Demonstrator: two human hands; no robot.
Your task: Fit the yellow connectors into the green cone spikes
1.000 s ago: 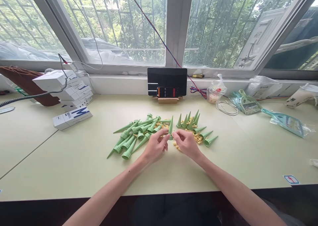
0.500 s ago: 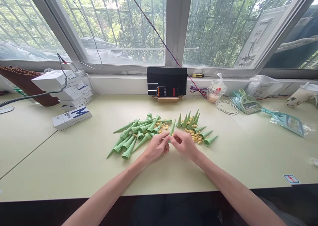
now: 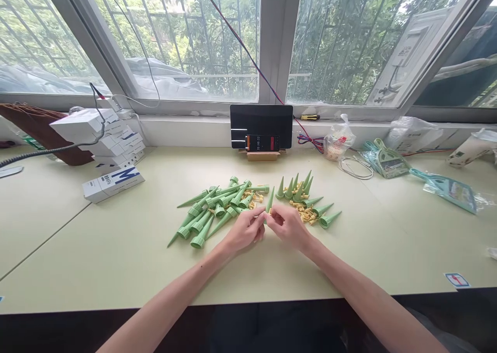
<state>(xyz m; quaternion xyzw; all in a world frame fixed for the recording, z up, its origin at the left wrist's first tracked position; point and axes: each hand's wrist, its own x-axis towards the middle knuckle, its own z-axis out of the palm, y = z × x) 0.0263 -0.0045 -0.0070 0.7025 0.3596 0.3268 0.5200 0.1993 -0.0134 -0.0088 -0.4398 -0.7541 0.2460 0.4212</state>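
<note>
A green cone-shaped spike (image 3: 271, 199) points up between my two hands above the table. My left hand (image 3: 245, 228) is closed around its lower part, thumb and forefinger pinching it. Against the same spike, the closed fingers of my right hand (image 3: 288, 225) work at a small yellow plastic piece (image 3: 271, 211), mostly hidden by the fingertips. To the left lies a heap of green spikes (image 3: 202, 219) with capped ends, beside some yellow pieces (image 3: 256, 200). On the right, several spikes stand or lie (image 3: 288, 189) around another pile of yellow pieces (image 3: 306, 213).
Behind the heaps a phone (image 3: 262, 143) showing a timer leans on a black screen (image 3: 261, 116). White boxes (image 3: 112, 183) stand at the left. Farther right are a plastic bag (image 3: 338, 141), a coiled white cable (image 3: 355, 168) and wrapped teal dustpan-like items (image 3: 446, 190).
Both hands stay together on the green spike in nearly the same place, with only slight finger movement. The piles look unchanged.
</note>
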